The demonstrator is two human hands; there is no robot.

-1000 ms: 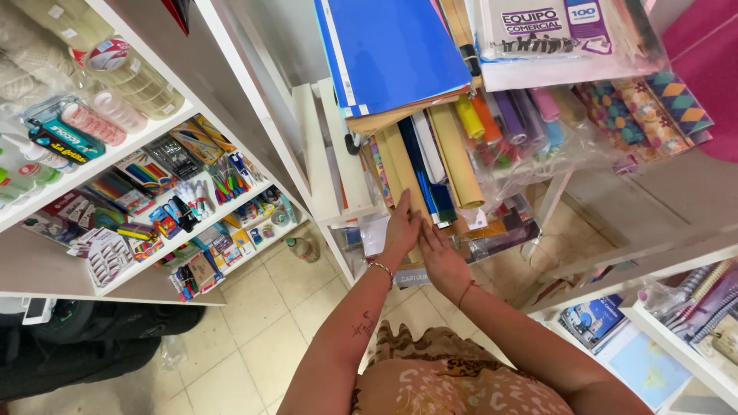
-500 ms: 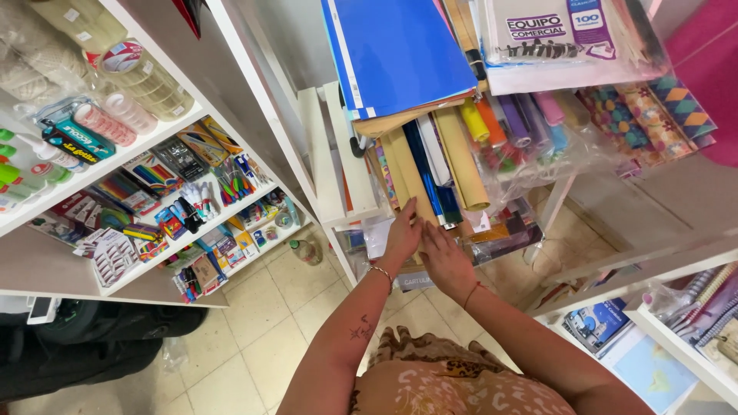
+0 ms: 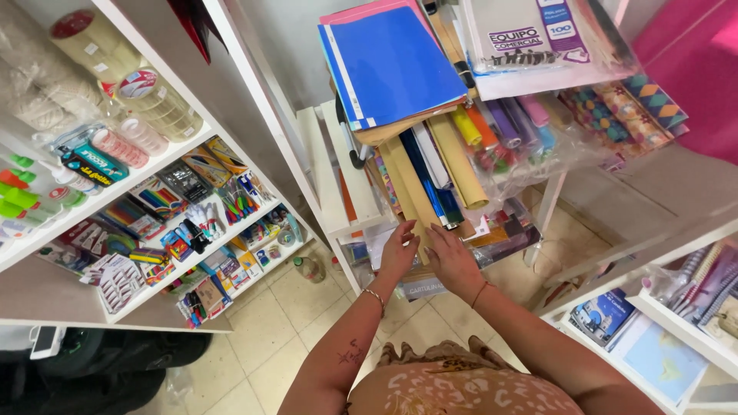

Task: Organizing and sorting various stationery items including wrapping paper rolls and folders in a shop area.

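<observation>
Head view showed left hand [image 3: 398, 250] and right hand [image 3: 450, 257], fingers spread flat against upright tan paper rolls [image 3: 415, 196] directly ahead, both equally near.

Above the hands: upright kraft-brown and blue paper rolls [image 3: 430, 180] crowd the white shelf unit [image 3: 330, 177], tight together.
Overhead: a blue plastic folder [image 3: 388, 65] juts out over them.
Right side: a clear bag of coloured paper rolls [image 3: 523, 138] hems in the right hand [image 3: 453, 261].
Left side: left hand [image 3: 398, 250] near the shelf edge.
Below: beige tiled floor [image 3: 254, 338], open between the shelves.
</observation>
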